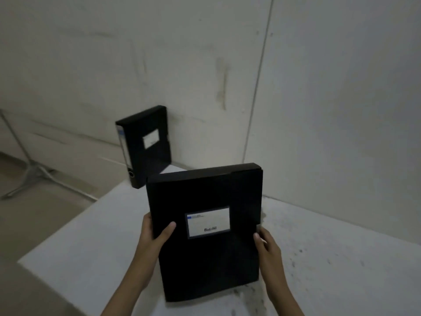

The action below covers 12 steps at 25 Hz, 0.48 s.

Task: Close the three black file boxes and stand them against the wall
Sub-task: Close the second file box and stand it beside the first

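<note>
I hold a closed black file box (205, 258) with a white label on its front, tilted up off the white table (330, 258). My left hand (155, 236) grips its left edge with the thumb on the front. On the box's right edge, my right hand (266, 245) grips the side. A second closed black file box (145, 144) stands upright at the far left end of the table, against the wall (205, 76). A third box is not in view.
The table's left edge drops to a beige floor. A metal stand's legs (29, 169) rest on the floor at the left. The wall runs behind the table, with a vertical seam (257, 87) at the right.
</note>
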Each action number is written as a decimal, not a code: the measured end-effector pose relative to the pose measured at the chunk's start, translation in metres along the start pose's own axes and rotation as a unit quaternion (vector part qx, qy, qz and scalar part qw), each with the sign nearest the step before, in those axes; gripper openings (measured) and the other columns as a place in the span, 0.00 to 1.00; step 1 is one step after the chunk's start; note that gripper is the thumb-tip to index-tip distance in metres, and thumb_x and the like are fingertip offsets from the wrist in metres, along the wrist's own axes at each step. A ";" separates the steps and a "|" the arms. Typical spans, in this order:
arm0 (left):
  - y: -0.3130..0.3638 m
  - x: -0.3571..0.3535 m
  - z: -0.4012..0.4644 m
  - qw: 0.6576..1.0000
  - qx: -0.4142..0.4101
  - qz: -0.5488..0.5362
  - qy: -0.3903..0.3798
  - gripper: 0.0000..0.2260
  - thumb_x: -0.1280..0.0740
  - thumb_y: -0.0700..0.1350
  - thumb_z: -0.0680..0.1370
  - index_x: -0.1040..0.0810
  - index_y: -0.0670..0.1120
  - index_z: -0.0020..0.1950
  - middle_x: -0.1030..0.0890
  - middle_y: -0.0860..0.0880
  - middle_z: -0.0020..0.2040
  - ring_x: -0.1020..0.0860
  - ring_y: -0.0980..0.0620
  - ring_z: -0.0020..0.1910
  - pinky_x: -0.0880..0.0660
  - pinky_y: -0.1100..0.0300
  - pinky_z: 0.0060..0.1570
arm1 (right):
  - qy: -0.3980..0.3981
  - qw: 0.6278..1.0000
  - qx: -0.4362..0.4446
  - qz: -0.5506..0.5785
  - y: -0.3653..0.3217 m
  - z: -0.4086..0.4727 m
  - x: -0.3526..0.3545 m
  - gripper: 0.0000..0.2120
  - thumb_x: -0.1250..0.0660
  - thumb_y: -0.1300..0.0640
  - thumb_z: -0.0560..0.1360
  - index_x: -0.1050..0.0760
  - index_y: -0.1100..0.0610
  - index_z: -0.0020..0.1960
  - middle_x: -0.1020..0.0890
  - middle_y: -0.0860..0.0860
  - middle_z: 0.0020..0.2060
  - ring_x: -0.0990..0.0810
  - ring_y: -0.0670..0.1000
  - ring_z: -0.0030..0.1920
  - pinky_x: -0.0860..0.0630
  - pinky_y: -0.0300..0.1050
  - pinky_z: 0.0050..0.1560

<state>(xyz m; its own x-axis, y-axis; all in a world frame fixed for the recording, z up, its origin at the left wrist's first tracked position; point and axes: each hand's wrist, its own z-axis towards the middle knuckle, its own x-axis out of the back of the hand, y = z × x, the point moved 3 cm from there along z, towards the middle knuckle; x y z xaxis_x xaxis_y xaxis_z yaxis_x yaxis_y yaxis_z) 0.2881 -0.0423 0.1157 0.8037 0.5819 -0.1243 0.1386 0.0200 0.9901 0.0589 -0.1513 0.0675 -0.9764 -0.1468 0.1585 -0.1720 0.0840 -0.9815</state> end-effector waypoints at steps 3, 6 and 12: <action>0.013 0.044 0.020 0.996 -0.046 0.022 0.073 0.23 0.32 0.46 0.71 0.34 0.48 0.64 0.25 0.51 0.58 0.26 0.50 0.59 0.28 0.51 0.59 | -0.044 0.999 0.000 -0.031 -0.015 0.023 -0.059 0.19 0.42 0.55 0.79 0.33 0.57 0.69 0.28 0.55 0.67 0.29 0.55 0.66 0.32 0.54 0.68; 0.020 0.081 0.034 0.988 -0.080 0.022 0.129 0.22 0.32 0.44 0.72 0.34 0.48 0.64 0.26 0.52 0.57 0.26 0.53 0.56 0.29 0.51 0.59 | -0.079 0.995 0.016 -0.052 -0.030 0.044 -0.116 0.18 0.42 0.57 0.79 0.32 0.58 0.68 0.27 0.56 0.67 0.29 0.57 0.67 0.33 0.56 0.69; 0.019 0.135 0.067 0.978 -0.095 0.010 0.188 0.18 0.32 0.42 0.73 0.34 0.49 0.60 0.25 0.53 0.52 0.26 0.52 0.52 0.29 0.52 0.54 | -0.154 0.983 0.053 -0.080 -0.067 0.062 -0.202 0.17 0.46 0.58 0.80 0.33 0.57 0.68 0.26 0.55 0.66 0.27 0.54 0.64 0.29 0.47 0.62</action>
<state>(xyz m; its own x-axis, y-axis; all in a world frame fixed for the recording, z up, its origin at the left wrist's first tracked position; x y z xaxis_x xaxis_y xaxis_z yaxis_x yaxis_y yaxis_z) 0.4380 -0.0184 0.1137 0.5315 0.8403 -0.1066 -0.0139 0.1345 0.9908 0.2759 -0.1880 0.0943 -0.8493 -0.4426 0.2878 -0.2895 -0.0654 -0.9549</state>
